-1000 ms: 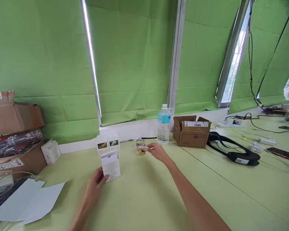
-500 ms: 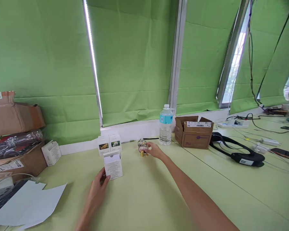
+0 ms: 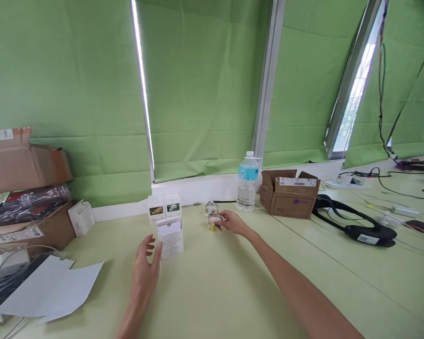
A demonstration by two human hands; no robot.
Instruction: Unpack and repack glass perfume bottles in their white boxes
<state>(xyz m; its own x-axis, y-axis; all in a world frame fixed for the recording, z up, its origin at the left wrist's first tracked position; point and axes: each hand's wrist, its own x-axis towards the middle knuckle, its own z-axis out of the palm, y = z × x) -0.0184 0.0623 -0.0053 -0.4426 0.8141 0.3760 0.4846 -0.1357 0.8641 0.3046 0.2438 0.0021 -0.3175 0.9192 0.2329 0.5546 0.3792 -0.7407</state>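
My left hand (image 3: 147, 263) is open beside a small white box (image 3: 171, 244), thumb and fingers apart, the thumb close to the box's left side. The box stands upright with its top flap open and print on the front. My right hand (image 3: 234, 223) has its fingers closed on a small round glass bottle (image 3: 215, 218). A gold cylindrical piece (image 3: 212, 227) shows at the bottle's front, and a smaller gold piece sits near the fingertips. Behind it stands another clear glass bottle (image 3: 211, 207). Two white boxes with flower pictures (image 3: 157, 213) stand behind the open box.
A water bottle (image 3: 247, 183) and an open cardboard box (image 3: 290, 200) stand by the wall. A black headset (image 3: 360, 226) and cables lie right. Stacked cartons (image 3: 24, 162), another white box (image 3: 81, 218) and white paper sheets (image 3: 53, 292) are on the left.
My left hand has come off the white box and its fingers have spread. My right hand has drawn one glass bottle slightly nearer, so the one behind shows apart. The view has shifted slightly.
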